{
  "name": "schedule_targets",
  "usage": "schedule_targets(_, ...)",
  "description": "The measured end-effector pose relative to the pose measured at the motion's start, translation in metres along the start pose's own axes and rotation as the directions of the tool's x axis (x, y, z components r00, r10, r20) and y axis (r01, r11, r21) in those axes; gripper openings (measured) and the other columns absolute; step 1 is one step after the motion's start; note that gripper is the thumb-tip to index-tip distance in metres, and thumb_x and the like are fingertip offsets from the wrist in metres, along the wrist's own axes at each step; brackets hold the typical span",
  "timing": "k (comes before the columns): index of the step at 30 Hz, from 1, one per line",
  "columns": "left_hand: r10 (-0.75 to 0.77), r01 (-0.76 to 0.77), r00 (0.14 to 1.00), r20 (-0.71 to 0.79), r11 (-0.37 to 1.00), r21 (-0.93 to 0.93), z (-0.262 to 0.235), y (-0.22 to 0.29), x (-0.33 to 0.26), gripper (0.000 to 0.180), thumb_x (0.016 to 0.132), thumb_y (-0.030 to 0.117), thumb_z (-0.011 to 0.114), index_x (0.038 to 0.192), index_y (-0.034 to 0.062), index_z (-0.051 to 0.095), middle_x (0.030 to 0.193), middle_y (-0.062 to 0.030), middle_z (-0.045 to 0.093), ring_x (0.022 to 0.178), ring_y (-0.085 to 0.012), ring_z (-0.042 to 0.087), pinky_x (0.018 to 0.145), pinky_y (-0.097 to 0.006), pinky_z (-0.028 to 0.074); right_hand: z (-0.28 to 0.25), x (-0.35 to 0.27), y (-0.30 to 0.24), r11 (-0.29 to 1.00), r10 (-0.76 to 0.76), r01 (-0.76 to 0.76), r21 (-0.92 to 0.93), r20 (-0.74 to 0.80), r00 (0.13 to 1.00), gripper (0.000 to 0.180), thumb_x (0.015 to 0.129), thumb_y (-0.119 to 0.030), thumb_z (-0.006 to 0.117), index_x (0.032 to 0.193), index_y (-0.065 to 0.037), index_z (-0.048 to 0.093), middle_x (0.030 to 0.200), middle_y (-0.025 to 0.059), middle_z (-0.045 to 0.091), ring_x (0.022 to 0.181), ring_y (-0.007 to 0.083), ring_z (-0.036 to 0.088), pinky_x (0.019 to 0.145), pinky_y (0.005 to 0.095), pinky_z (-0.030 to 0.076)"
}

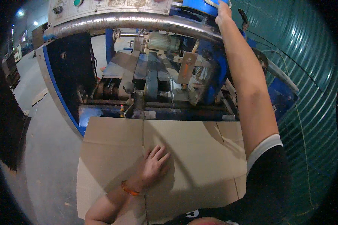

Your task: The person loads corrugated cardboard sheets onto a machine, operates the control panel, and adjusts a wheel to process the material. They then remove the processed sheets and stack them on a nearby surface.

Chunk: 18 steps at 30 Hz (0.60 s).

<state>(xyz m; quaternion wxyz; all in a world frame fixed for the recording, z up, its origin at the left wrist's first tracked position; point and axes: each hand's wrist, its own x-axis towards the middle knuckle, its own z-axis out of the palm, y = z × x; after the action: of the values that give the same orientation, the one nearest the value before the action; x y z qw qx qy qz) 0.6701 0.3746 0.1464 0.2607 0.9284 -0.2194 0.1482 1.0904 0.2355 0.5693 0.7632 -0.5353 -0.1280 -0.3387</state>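
Observation:
My left hand (156, 164) lies on a large flat sheet of creased brown cardboard (199, 161), fingers stretched out and a little apart, with an orange band round the wrist. The cardboard's far edge lies against the front of a blue machine (101, 112). My right arm stretches far forward, and my right hand (223, 13) is at the top edge of the picture beside a blue rounded object (201, 5) with a pale rim. Its fingers are mostly cut off or hidden, so their grip cannot be made out.
Across the machine runs a worn metal tube (135, 21) below a control panel (109, 6) with knobs and buttons. A motor (163, 41), belt and brackets sit inside the frame. Green corrugated sheeting (300, 48) rises at right; dark stacked material (5, 120) stands on the left.

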Motion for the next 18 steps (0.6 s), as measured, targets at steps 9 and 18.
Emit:
schedule_targets(9,-0.056,0.056,0.998,-0.007,0.995,-0.083,-0.002,0.007,-0.001,0.047,0.076,0.024,0.060,0.117,0.0057,0.049,0.130,-0.0165,0.038,0.125,-0.0328,0.030,0.103,-0.045,0.022,-0.016,0.033,0.024,0.976,-0.086,0.112,-0.184,0.144,0.986,0.038,0.084,-0.023,0.044,0.111,0.002,0.053,0.107,0.0180,0.056,0.099,0.0274,0.052,0.084,0.0381,0.040)
schedule_targets(18,-0.042,0.041,0.999,-0.018,0.998,-0.045,-0.005,0.008,-0.001,0.048,0.074,0.023,0.061,0.118,0.0077,0.049,0.130,-0.0166,0.039,0.125,-0.0341,0.029,0.104,-0.045,0.021,-0.011,-0.029,-0.007,0.880,-0.340,0.394,-0.264,0.228,0.912,0.042,0.086,-0.024,0.043,0.119,0.003,0.048,0.117,0.0183,0.052,0.108,0.0271,0.049,0.090,0.0365,0.036)
